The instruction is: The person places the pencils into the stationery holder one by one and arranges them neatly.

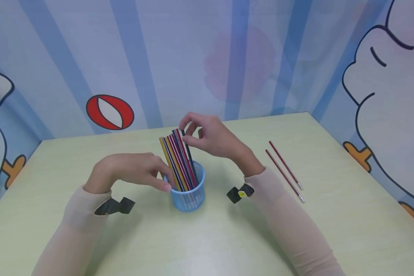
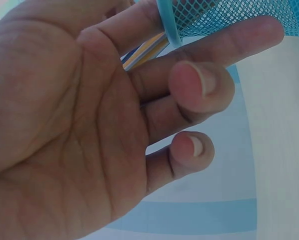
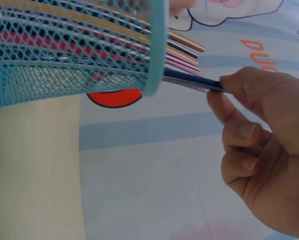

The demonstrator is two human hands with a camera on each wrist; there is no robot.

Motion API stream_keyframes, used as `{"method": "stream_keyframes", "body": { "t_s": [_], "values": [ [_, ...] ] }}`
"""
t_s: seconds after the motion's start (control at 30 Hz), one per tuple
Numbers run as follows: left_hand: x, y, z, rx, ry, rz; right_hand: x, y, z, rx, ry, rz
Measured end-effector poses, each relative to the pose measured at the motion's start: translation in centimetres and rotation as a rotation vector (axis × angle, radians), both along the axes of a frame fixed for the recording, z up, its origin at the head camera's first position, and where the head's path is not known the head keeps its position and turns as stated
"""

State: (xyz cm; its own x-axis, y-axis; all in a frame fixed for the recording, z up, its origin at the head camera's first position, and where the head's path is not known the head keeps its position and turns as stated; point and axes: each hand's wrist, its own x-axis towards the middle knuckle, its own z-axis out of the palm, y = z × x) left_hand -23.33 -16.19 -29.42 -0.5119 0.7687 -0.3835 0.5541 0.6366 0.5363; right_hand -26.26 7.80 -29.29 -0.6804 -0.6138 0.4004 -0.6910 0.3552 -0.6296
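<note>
A blue mesh pencil cup (image 1: 189, 202) stands upright on the table, holding several striped and coloured pencils (image 1: 175, 163) that lean to the left. My left hand (image 1: 134, 168) holds the cup's left rim; the left wrist view shows one finger inside the mesh wall (image 2: 214, 22) and another stretched along its outside. Above the cup, my right hand (image 1: 212, 136) pinches the top end of a dark pencil (image 3: 192, 80) between thumb and index finger. That pencil's lower part is still inside the cup. The other right fingers are curled and touch nothing.
Two dark red pencils (image 1: 284, 165) with silver ends lie side by side on the pale table (image 1: 207, 245), to the right of the right forearm. A printed blue striped backdrop (image 1: 179, 57) rises behind the table's back edge.
</note>
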Motion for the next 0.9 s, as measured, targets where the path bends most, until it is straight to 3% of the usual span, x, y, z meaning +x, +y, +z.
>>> {"method": "stream_keyframes", "body": {
  "t_s": [0.33, 0.47, 0.7, 0.9],
  "values": [
    [0.0, -0.2, -0.1, 0.009, 0.005, -0.008, -0.5, 0.5, -0.1, 0.155, -0.057, -0.003],
    [-0.1, -0.1, -0.2, 0.007, 0.010, -0.019, -1.1, 1.9, -0.1, 0.171, -0.100, -0.001],
    [-0.1, 0.1, -0.1, -0.007, 0.020, -0.021, -2.0, 4.7, 0.5, 0.172, -0.226, -0.068],
    [-0.1, 0.1, -0.1, -0.019, 0.030, -0.021, -2.7, 6.9, 0.7, 0.187, -0.265, -0.110]
  ]
}}
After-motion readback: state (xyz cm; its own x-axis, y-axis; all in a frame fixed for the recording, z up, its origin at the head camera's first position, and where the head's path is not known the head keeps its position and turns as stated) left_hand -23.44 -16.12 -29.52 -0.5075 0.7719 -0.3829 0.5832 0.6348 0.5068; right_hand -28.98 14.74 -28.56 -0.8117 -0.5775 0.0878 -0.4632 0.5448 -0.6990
